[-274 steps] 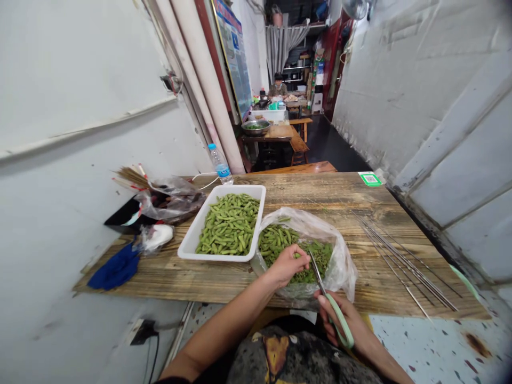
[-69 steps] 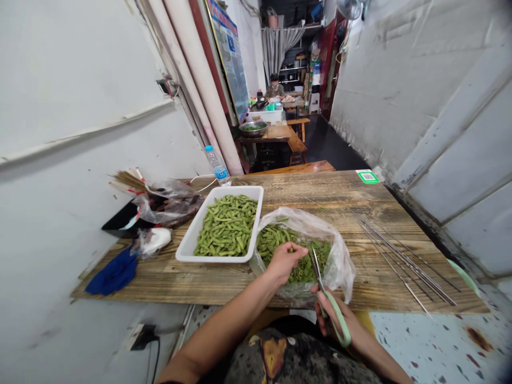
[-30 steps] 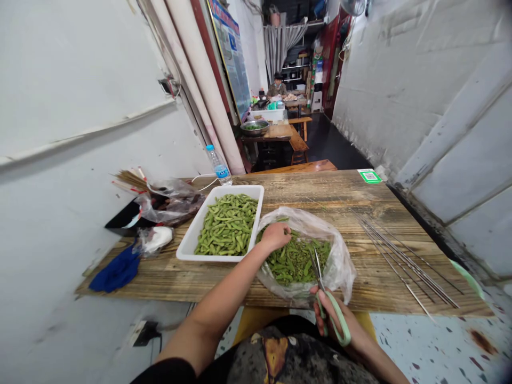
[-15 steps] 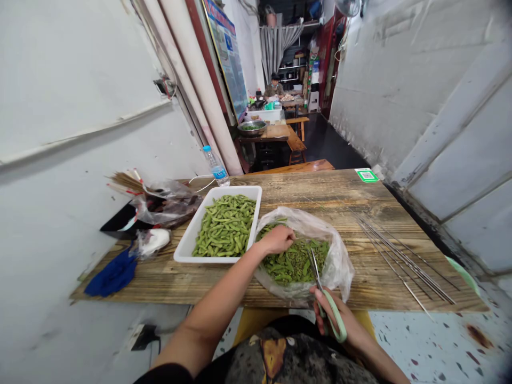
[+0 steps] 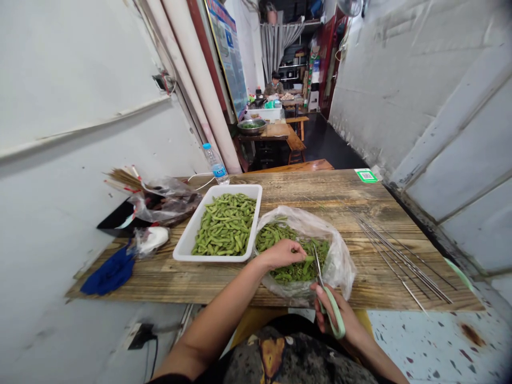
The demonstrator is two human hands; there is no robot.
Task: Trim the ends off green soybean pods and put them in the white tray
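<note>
My left hand [image 5: 286, 253] is closed in a pinch on a green soybean pod [image 5: 309, 258], over the clear plastic bag [image 5: 344, 261]. In my right hand [image 5: 336, 314] are scissors with pale green handles [image 5: 338, 319], their blades pointing up beside the pod. Many more pods and small trimmed bits [image 5: 294, 273] lie in the open bag. To its left, a white plastic tray [image 5: 181, 249] holds a heap of green pods [image 5: 226, 226].
Several thin metal skewers [image 5: 404, 258] lie on the wooden table [image 5: 280, 186] at the right. A water bottle [image 5: 218, 168], a blue cloth [image 5: 108, 273], a black box [image 5: 120, 216] and plastic bags occupy the left. A person [image 5: 274, 85] sits at a far table.
My left hand has moved right and slightly down, bringing a pod to the scissor blades. The scissors have shifted slightly, and their blades look closer together.
</note>
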